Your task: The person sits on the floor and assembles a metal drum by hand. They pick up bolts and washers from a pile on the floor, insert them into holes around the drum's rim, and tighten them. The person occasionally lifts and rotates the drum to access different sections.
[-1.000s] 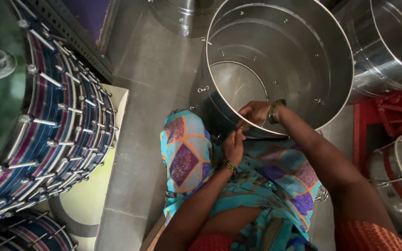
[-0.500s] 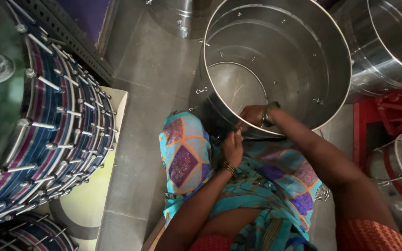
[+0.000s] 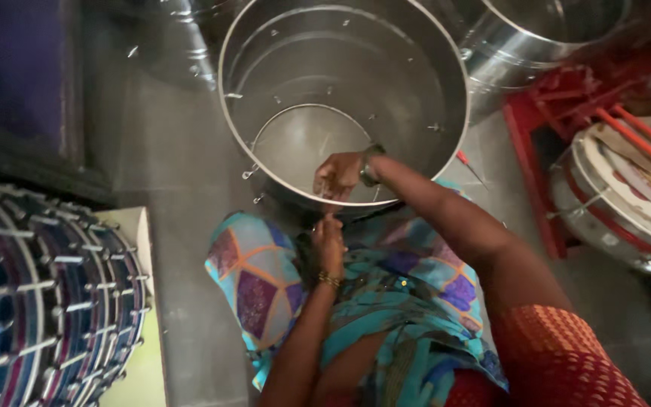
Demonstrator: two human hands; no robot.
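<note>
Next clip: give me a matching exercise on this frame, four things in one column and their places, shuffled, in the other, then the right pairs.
Things:
1. right hand
2. left hand
3. stacked drums
4. orange sticks

Places:
A. lying on a drum head at the right edge
B. just outside the rim, against its near wall
C. inside the steel drum shell, at its near rim
D. lower left, beside the person's knee

Pairs: 1-C, 2-B, 3-D, 4-A

The big steel drum shell (image 3: pixel 416 90) is open inside; the floor's left edge is blocked by stacked drums (image 3: pixel 39 301).
</note>
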